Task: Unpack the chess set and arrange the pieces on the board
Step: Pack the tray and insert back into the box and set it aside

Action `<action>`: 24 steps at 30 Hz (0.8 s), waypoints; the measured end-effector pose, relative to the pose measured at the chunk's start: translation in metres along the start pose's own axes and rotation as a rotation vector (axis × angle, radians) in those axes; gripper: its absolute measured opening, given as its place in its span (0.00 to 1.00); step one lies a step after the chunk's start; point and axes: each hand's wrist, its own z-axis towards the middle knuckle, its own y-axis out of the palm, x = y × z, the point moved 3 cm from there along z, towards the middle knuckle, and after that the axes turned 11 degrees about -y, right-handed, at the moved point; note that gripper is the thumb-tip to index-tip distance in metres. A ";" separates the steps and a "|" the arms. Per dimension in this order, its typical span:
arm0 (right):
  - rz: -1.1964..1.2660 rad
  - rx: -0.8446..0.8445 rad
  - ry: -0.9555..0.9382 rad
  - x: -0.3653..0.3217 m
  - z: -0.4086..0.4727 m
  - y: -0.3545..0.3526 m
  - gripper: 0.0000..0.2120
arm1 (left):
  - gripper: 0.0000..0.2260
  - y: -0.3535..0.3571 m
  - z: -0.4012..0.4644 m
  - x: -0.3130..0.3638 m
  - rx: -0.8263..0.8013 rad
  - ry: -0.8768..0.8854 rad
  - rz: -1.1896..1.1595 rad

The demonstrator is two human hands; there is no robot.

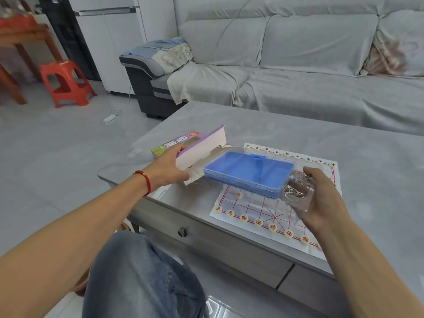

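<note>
I'm looking into a home living room. A grey sofa (298, 53) (cloth-draped) faces the coffee table (344, 145); a fridge (107, 42) stands behind.

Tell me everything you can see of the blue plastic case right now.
The blue plastic case is a shallow rectangular tray with a clear shell or lid around it, a raised divider and a small blue tab at its far edge. It looks like moulded plastic and shows no pieces in its blue part. It is held tilted above the paper board, half out of the cardboard box. The right hand grips its clear end; the left hand holds the box.
</note>
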 end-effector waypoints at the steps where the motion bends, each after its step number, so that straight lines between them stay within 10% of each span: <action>1: -0.004 0.005 -0.005 0.000 0.000 0.000 0.10 | 0.29 -0.002 -0.001 0.000 -0.023 0.009 0.013; 15: -0.128 0.140 -0.074 0.008 -0.012 0.023 0.09 | 0.37 -0.003 -0.009 0.009 -0.129 0.077 0.079; 24: -0.170 0.098 -0.071 0.019 -0.022 0.058 0.06 | 0.13 0.007 -0.017 0.023 0.074 0.168 -0.092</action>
